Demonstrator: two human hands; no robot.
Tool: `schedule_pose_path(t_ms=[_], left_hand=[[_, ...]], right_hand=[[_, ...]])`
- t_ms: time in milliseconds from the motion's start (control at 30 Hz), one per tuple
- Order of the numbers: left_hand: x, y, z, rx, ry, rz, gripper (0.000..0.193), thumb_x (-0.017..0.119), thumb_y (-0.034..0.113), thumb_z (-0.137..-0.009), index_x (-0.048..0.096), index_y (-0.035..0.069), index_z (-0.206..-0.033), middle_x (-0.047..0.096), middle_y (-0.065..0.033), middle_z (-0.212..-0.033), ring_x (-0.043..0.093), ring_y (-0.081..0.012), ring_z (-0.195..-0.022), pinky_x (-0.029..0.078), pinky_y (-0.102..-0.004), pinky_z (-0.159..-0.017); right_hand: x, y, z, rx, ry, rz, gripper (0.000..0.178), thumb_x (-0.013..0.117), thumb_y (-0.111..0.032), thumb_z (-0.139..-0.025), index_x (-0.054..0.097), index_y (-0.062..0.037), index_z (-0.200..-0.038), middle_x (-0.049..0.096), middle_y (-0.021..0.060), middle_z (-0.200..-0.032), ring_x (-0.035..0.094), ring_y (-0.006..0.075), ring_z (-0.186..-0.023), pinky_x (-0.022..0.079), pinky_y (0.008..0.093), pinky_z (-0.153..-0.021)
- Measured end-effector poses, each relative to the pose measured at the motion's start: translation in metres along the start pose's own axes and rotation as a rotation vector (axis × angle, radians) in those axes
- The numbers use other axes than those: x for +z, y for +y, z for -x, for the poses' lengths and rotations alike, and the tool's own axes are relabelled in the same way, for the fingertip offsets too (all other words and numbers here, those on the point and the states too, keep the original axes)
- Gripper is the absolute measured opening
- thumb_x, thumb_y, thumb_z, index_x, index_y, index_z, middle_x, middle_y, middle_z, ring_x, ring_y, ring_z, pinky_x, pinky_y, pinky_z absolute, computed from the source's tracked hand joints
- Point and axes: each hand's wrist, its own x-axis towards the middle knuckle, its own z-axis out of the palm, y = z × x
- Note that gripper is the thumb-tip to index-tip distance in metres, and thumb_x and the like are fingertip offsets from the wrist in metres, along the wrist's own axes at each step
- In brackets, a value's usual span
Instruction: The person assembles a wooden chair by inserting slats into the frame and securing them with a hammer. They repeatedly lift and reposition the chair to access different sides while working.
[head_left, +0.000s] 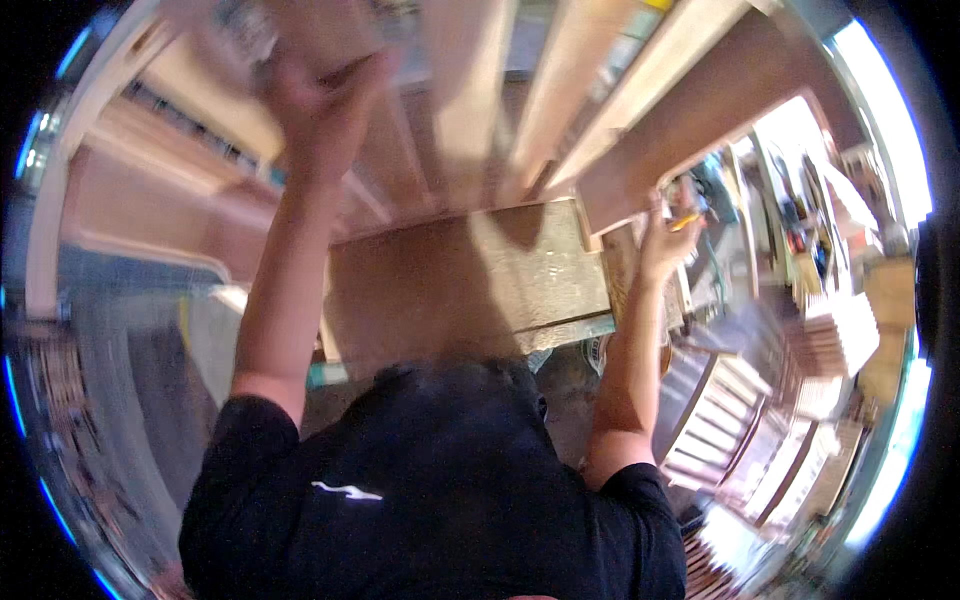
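A wooden frame with several pale slats (470, 80) spreads out in front of me, its near end over a worn wooden workbench (420, 285). At the far left of the frame, my left hand (325, 105) is closed around a brown board (320, 35); motion smears its fingers. By the lower corner of the brown side panel (690, 130) on the right is my right hand (662, 245), closed with a thin yellow-orange pencil (684, 222) in its fingers. Its thumb side is close to the panel's edge; whether it touches is hard to tell.
To the right, a slatted wooden piece (715, 420) and stacks of wooden parts (835, 335) stand on the floor. Cluttered tools (810, 225) lie farther back on the right. Another brown wooden panel (150, 205) extends along the left.
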Motion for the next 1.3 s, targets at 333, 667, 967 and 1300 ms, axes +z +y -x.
schedule_pose_path(t_ms=[333, 667, 967, 1300], left_hand=[[-0.206, 0.109, 0.146, -0.09, 0.352, 0.179, 0.031, 0.074, 0.009, -0.089, 0.061, -0.001, -0.115, 0.071, -0.0111, -0.101, 0.069, -0.019, -0.093, 0.054, -0.0309, -0.088], [-0.205, -0.008, 0.154, -0.714, 0.116, -0.535, 0.049, 0.068, 0.044, -0.092, 0.065, 0.004, -0.121, 0.073, -0.0157, -0.098, 0.073, -0.0223, -0.083, 0.062, -0.036, -0.068], [-0.204, -0.054, 0.157, -0.641, 0.288, -0.512, 0.032, 0.063, 0.036, -0.094, 0.075, 0.007, -0.086, 0.074, -0.0138, -0.075, 0.07, -0.0206, -0.064, 0.056, -0.0403, -0.059], [-0.207, -0.095, 0.161, -0.555, 0.399, -0.384, 0.033, 0.075, 0.034, -0.092, 0.075, 0.001, -0.098, 0.075, -0.0032, -0.088, 0.065, -0.0097, -0.079, 0.053, -0.0283, -0.07]], right_hand=[[0.015, 0.032, -0.064, -0.104, -0.341, 0.525, 0.06, 0.076, -0.054, -0.085, 0.072, 0.006, -0.086, 0.07, 0.0233, -0.078, 0.069, 0.0354, -0.072, 0.052, 0.0452, -0.068], [0.005, 0.077, -0.09, -0.126, -0.523, 0.393, 0.041, 0.073, -0.034, -0.091, 0.074, 0.0051, -0.104, 0.075, 0.0185, -0.09, 0.071, 0.0278, -0.081, 0.053, 0.0423, -0.073], [0.004, 0.096, -0.087, -0.317, -0.405, 0.158, 0.044, 0.073, -0.039, -0.093, 0.074, 0.0046, -0.09, 0.06, 0.0048, -0.061, 0.05, 0.0132, -0.052, 0.04, 0.0345, -0.046], [0.001, 0.068, -0.075, -0.155, -0.416, 0.361, 0.045, 0.077, -0.046, -0.088, 0.074, -0.0008, -0.087, 0.069, 0.016, -0.068, 0.065, 0.0266, -0.061, 0.05, 0.0417, -0.061]])
